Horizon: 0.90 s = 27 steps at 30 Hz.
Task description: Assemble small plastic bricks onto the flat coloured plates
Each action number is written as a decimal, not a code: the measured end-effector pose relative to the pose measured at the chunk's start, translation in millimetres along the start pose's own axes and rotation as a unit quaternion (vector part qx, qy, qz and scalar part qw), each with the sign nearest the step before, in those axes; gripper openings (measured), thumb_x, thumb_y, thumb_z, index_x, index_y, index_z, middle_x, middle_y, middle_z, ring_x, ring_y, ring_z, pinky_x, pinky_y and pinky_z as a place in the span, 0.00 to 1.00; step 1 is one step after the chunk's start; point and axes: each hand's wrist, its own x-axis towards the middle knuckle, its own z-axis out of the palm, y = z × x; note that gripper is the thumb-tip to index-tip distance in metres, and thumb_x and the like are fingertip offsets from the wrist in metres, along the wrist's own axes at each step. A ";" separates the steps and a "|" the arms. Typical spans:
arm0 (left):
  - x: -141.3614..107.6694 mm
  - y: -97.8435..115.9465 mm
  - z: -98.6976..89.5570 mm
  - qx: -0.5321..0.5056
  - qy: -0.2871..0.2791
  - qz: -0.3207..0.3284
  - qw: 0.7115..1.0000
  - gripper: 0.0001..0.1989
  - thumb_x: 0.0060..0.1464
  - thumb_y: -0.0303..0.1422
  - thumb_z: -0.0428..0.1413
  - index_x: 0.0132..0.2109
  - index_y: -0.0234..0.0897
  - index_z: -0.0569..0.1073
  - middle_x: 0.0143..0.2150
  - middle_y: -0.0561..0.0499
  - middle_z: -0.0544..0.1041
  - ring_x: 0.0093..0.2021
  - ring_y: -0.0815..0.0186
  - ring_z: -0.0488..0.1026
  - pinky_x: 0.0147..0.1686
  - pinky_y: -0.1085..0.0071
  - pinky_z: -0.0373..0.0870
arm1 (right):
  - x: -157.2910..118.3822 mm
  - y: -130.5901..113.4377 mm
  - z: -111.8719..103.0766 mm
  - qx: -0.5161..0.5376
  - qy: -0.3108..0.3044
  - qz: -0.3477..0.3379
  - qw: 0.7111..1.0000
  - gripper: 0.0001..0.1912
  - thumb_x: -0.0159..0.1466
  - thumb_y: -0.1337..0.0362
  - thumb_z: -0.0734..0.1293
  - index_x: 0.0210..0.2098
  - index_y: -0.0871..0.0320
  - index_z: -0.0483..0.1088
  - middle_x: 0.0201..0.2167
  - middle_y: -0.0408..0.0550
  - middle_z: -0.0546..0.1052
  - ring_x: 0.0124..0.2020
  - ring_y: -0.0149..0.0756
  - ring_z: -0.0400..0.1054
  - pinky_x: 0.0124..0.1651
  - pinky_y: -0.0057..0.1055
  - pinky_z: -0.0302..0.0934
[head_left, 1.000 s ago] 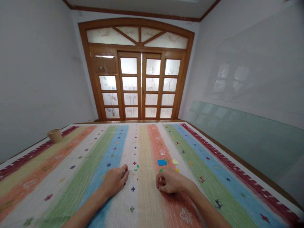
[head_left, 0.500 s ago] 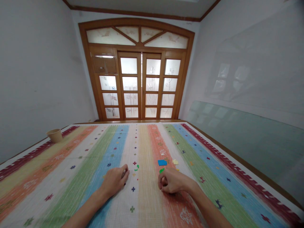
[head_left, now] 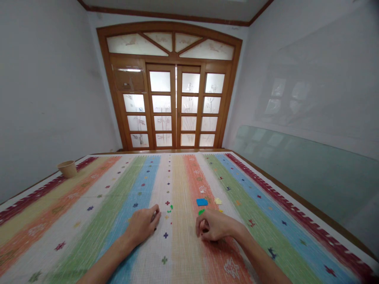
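My left hand (head_left: pixel 144 223) rests on the striped tablecloth (head_left: pixel 185 252) with its fingers curled inward; whatever they hold, if anything, is hidden. Small bright green bits (head_left: pixel 171 208) and a tiny red bit (head_left: pixel 171 223) lie just right of its fingertips. Over the orange stripe, my right hand (head_left: pixel 215 225) is closed, thumb and fingers bent together near the cloth. Its fingertips are too small to show what is between them. Just beyond it lie a flat blue piece (head_left: pixel 202 202), a pale yellow piece (head_left: pixel 218 201) and a green piece (head_left: pixel 201 212), partly hidden by the knuckles.
A tan cup (head_left: pixel 67 169) stands near the table's far left edge. Behind the table is a wooden door with glass panes (head_left: pixel 161 103). A pale green glass panel (head_left: pixel 296 165) runs along the right wall.
The fingers of my right hand have shifted slightly to the left. My left hand and the small pieces look the same.
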 end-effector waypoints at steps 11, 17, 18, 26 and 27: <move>0.1 1.9 -1.9 -0.004 0.001 0.002 1.000 0.14 0.66 0.39 0.43 0.40 0.39 0.71 0.27 0.51 0.77 0.30 0.62 0.74 0.30 0.71 0.55 | -1.1 8.4 -0.2 -0.002 -0.010 0.020 1.000 0.13 0.47 0.75 0.69 0.31 0.57 0.82 0.20 0.39 0.73 0.21 0.26 0.62 0.23 0.20 0.51; 0.2 1.8 -2.1 -0.001 0.000 -0.001 1.000 0.15 0.66 0.39 0.42 0.40 0.39 0.71 0.28 0.50 0.77 0.31 0.62 0.75 0.30 0.70 0.56 | -1.2 15.4 0.3 -0.002 -0.015 0.025 1.000 0.13 0.48 0.74 0.68 0.30 0.58 0.82 0.19 0.39 0.72 0.20 0.25 0.61 0.22 0.20 0.51; 0.2 1.8 -2.0 -0.001 -0.001 -0.001 1.000 0.15 0.66 0.39 0.42 0.40 0.39 0.71 0.28 0.50 0.77 0.31 0.62 0.75 0.30 0.70 0.56 | -1.1 15.9 0.1 -0.003 -0.016 0.024 1.000 0.13 0.48 0.75 0.68 0.30 0.58 0.82 0.19 0.39 0.72 0.20 0.26 0.61 0.22 0.20 0.51; 0.2 1.9 -1.6 0.000 -0.003 0.001 1.000 0.15 0.67 0.39 0.42 0.40 0.39 0.71 0.28 0.50 0.77 0.31 0.62 0.75 0.31 0.70 0.56 | -1.5 15.8 -1.1 -0.006 -0.016 0.022 1.000 0.13 0.48 0.75 0.68 0.30 0.58 0.82 0.20 0.40 0.74 0.21 0.26 0.63 0.23 0.20 0.52; 0.2 2.1 -1.9 0.000 -0.003 0.000 1.000 0.15 0.67 0.39 0.42 0.40 0.39 0.71 0.28 0.50 0.77 0.31 0.62 0.75 0.30 0.70 0.56 | -1.4 16.0 -1.1 -0.009 -0.015 0.021 1.000 0.13 0.48 0.75 0.68 0.30 0.58 0.82 0.20 0.40 0.74 0.21 0.26 0.63 0.23 0.20 0.52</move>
